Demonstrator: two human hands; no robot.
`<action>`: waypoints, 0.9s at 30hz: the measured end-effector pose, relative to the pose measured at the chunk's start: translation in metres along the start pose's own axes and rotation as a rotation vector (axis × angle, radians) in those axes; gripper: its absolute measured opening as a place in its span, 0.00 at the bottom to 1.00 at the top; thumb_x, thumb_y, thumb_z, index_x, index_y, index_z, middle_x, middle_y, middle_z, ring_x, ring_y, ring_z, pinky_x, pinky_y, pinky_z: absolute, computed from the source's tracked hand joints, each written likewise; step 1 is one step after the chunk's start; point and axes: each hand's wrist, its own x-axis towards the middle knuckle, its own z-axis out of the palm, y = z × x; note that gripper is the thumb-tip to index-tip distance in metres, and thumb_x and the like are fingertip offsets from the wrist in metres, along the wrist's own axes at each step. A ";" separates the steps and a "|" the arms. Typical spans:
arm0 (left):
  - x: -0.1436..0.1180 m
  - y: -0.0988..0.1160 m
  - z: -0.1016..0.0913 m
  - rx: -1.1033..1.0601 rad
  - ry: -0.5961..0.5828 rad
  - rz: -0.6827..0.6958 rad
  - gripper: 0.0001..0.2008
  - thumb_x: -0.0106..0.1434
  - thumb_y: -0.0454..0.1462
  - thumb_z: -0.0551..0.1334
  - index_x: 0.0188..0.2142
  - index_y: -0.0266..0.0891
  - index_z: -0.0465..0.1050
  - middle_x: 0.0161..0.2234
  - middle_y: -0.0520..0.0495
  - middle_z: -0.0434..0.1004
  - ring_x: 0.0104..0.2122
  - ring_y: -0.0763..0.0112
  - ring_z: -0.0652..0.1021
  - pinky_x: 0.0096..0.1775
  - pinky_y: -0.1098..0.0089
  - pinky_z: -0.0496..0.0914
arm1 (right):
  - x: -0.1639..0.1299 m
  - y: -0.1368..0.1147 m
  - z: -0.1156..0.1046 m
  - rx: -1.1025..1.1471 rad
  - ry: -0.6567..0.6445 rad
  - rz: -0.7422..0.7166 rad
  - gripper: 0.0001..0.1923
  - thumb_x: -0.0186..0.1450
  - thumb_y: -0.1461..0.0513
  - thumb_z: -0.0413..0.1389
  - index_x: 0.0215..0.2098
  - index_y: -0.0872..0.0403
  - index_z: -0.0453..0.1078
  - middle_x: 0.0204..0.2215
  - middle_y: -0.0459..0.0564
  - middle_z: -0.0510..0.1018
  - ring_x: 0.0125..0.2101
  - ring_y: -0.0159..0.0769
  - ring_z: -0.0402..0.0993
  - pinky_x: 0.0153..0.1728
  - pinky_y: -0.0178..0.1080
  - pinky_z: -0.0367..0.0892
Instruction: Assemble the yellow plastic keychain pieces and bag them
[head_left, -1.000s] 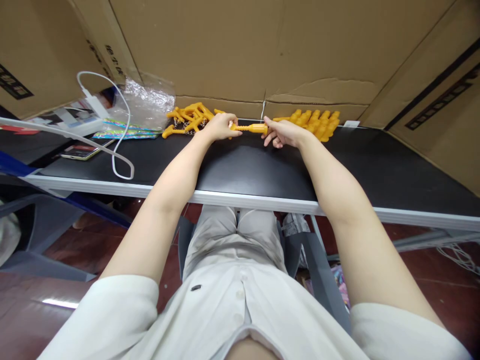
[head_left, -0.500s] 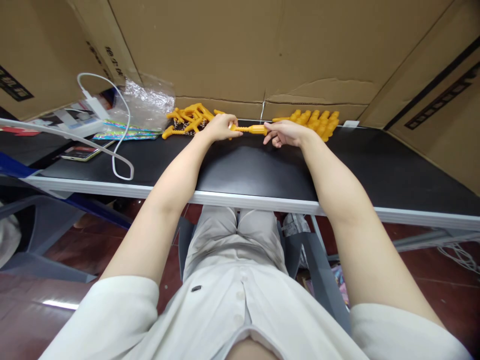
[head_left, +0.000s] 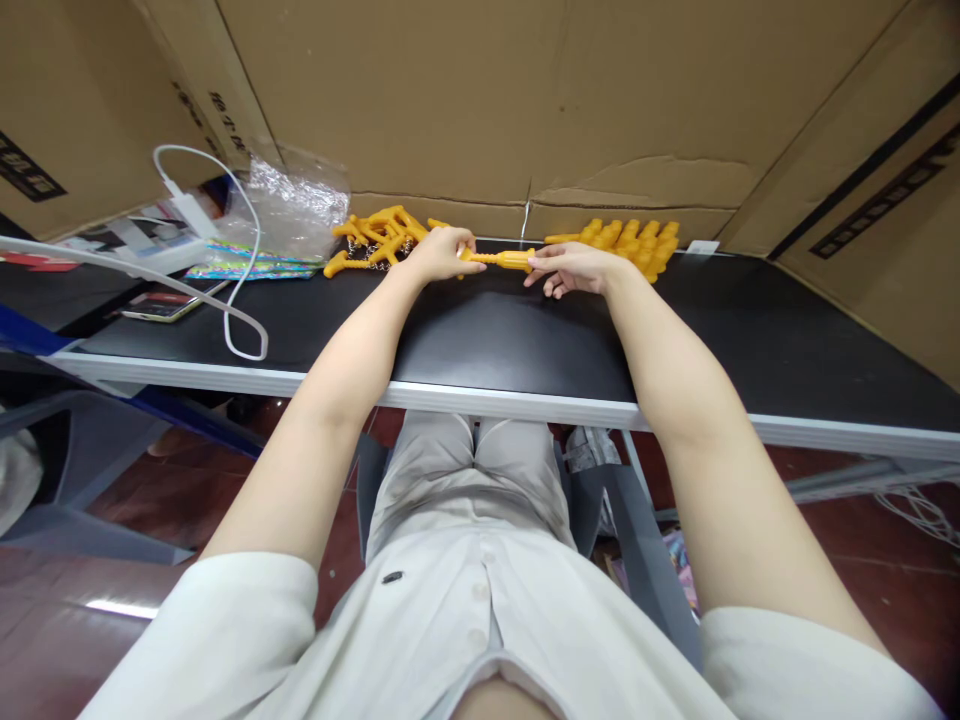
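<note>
A yellow plastic piece with a ridged, screw-like shaft and a thicker handle part (head_left: 511,260) is held level above the black table, between my two hands. My left hand (head_left: 441,255) pinches its left end; the fingers hide that end. At the right end, my right hand (head_left: 574,266) has its thumb and forefinger on the handle tip, the other fingers loosely curled. Beside my left hand lies a pile of yellow T-shaped pieces with small metal chains (head_left: 386,238). Behind my right hand, several yellow handle pieces (head_left: 634,245) lie in rows.
Cardboard walls (head_left: 480,110) close off the back and sides of the black table (head_left: 517,340). On the left are a clear plastic bag (head_left: 292,205), colourful packets (head_left: 255,262), a phone (head_left: 165,304) and a white cable (head_left: 259,240). A small white piece (head_left: 702,248) lies back right.
The fingers of my right hand have shifted slightly on the handle tip and spread a little. My left hand and the piles stay in place.
</note>
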 end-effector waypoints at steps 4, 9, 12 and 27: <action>0.001 -0.002 0.001 0.000 -0.010 -0.018 0.19 0.60 0.47 0.72 0.47 0.41 0.82 0.37 0.49 0.73 0.45 0.57 0.77 0.53 0.61 0.71 | 0.002 0.002 0.000 -0.009 0.013 -0.014 0.11 0.79 0.58 0.68 0.46 0.56 0.71 0.28 0.50 0.85 0.15 0.27 0.71 0.19 0.30 0.71; 0.000 0.000 0.000 0.009 -0.009 -0.037 0.19 0.60 0.48 0.72 0.46 0.40 0.82 0.37 0.50 0.73 0.45 0.58 0.77 0.53 0.61 0.71 | 0.008 0.003 0.001 -0.023 -0.004 0.000 0.17 0.82 0.49 0.61 0.46 0.54 0.70 0.24 0.49 0.82 0.13 0.28 0.68 0.16 0.30 0.66; -0.001 0.001 -0.001 0.007 -0.008 -0.020 0.19 0.60 0.48 0.73 0.47 0.40 0.82 0.36 0.50 0.73 0.45 0.58 0.77 0.53 0.61 0.71 | 0.009 0.002 0.004 -0.024 0.008 0.012 0.23 0.81 0.42 0.59 0.43 0.53 0.70 0.21 0.49 0.79 0.12 0.29 0.66 0.14 0.30 0.64; -0.002 0.008 -0.001 0.023 -0.013 -0.052 0.18 0.60 0.46 0.73 0.46 0.39 0.81 0.38 0.49 0.74 0.45 0.58 0.78 0.55 0.60 0.71 | 0.017 0.001 0.011 -0.083 0.079 0.083 0.38 0.78 0.31 0.47 0.35 0.54 0.71 0.15 0.49 0.73 0.10 0.31 0.61 0.13 0.32 0.58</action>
